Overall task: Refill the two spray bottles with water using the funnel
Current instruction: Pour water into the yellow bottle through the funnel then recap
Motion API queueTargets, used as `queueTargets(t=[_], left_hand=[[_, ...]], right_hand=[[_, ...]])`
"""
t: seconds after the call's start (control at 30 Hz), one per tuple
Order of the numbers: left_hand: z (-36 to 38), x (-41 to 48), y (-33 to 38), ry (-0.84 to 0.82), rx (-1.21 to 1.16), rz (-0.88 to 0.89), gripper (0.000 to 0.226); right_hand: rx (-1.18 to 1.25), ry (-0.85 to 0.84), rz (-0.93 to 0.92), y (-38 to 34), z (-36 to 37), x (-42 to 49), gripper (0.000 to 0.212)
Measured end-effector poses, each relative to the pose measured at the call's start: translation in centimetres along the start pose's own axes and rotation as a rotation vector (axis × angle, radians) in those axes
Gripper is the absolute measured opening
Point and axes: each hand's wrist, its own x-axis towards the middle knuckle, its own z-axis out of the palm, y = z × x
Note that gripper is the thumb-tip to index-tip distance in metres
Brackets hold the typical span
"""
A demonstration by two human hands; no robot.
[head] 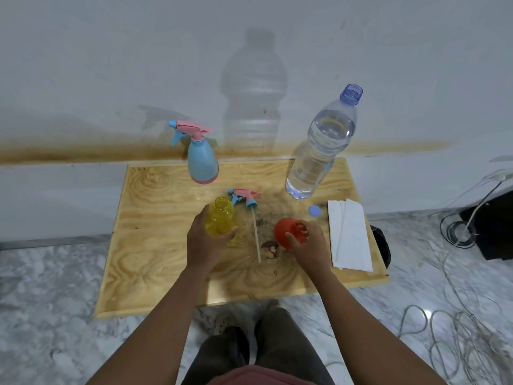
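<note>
The left hand (205, 243) is curled round the lower body of a translucent yellow plastic spray bottle (220, 218), thumb on one side and fingers on the other. The bottle stands upright on the pale plywood table (155, 245) with its neck open and no sprayer on it. Just beside it, to the right, its pink and blue trigger sprayer head (245, 196) lies on its side on the wood, with the thin dip tube pointing toward the person.

The right hand (308, 243) grips a red-orange plastic funnel (286, 232), with the fingertips hooked into its slotted inner part and the thumb under its rim. The funnel is tilted; whether it touches the table cannot be told. It is apart from the yellow bottle, with the dip tube between them.

At the back of the table a light blue plastic spray bottle (202, 159) with a pink base stands upright, its pink and blue sprayer head on. To the right a large clear plastic water bottle (319, 151) stands uncapped, mostly full. Its round blue cap (314, 210) lies near its base, just beside a folded white paper towel (349, 234) that lies along the right edge of the table. Grey cables (458, 329) lie on the marble floor to the right
</note>
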Motion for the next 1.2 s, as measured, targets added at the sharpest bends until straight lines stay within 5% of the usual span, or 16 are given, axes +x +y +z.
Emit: queueTargets(t=[0.27, 0.67, 0.93, 1.07, 1.13, 1.2], left_hand=[[0.0, 0.1, -0.2, -0.035, -0.117, -0.012, 0.073], [0.0, 0.2, -0.5, -0.049, -0.077, 0.009, 0.076], [-1.1, 0.4, 0.5, -0.129, 0.074, -0.015, 0.114], [-2.9, 0.2, 2.7, -0.075, 0.181, 0.173, 0.120], [-3.9, 0.3, 4.0, -0.004, 0.228, 0.399, 0.105], [-4.9, 0.7, 5.5, 0.020, 0.269, 0.621, 0.083]], right_hand=[[-0.048, -0.057, 0.059, 0.9, 0.1, 0.5, 0.070], [0.069, -0.010, 0.059, -1.2, 0.2, 0.7, 0.039], [0.365, -0.134, -0.163, -7.6, -3.2, 1.1, 0.028], [0.321, -0.280, -0.295, -11.6, -5.2, 1.4, 0.023], [0.293, -0.373, -0.320, -13.0, -5.8, 1.5, 0.012], [0.297, -0.454, -0.289, -14.3, -6.1, 1.5, 0.022]])
